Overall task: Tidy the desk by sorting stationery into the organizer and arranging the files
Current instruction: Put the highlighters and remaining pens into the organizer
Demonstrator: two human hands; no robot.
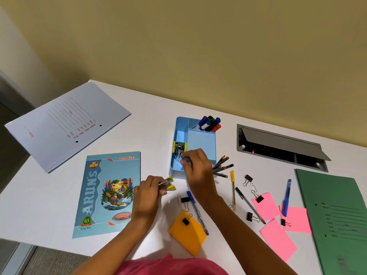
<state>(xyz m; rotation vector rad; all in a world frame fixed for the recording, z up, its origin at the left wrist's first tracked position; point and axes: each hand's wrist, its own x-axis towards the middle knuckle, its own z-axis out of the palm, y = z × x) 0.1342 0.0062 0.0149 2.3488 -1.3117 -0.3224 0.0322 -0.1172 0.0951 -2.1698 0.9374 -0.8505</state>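
Note:
A light blue organizer (201, 140) stands mid-desk with markers (209, 123) upright in its far compartment and yellow binder clips (179, 147) in its left slot. My right hand (195, 165) reaches over the near left corner of the organizer, fingertips pinched at the slot; what it pinches is hidden. My left hand (149, 192) grips several yellow binder clips (168, 184) just in front of the organizer. Pencils (222, 165) lie fanned to the right of my right hand. Loose pens (232, 188), black binder clips (248, 178) and pink notes (278, 238) lie scattered at the right.
A white file (67, 124) lies at the far left, a blue notebook (109, 193) beside my left hand, a green file (337, 219) at the right edge. An open cable hatch (282, 147) is set in the desk. An orange note (187, 233) with a black clip and a blue pen (197, 212) lie near me.

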